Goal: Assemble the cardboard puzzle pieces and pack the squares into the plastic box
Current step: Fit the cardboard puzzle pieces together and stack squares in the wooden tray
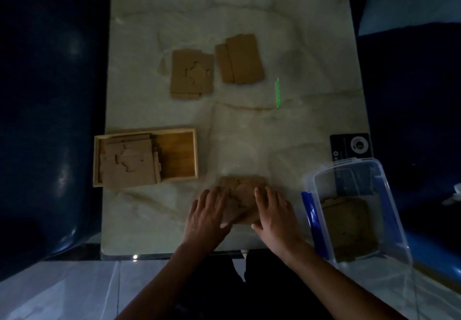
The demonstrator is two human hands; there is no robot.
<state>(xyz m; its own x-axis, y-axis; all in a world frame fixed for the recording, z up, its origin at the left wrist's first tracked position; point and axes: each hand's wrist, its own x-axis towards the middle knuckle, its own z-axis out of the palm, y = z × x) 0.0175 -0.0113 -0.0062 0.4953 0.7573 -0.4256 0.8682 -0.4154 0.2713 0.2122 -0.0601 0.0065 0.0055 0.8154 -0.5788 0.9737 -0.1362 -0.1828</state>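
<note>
Hands flat on the work: we see the left hand (208,216) and right hand (274,216) with fingers spread wide, pressing from either side on a cardboard puzzle square (240,196) lying at the near edge of the marble table (299,45). Just right of it, the clear plastic box (359,167) overhangs the table edge and holds at least one cardboard square (349,222). We note more pieces in the wooden tray (174,155) at left and two loose stacks (192,74) farther back.
</note>
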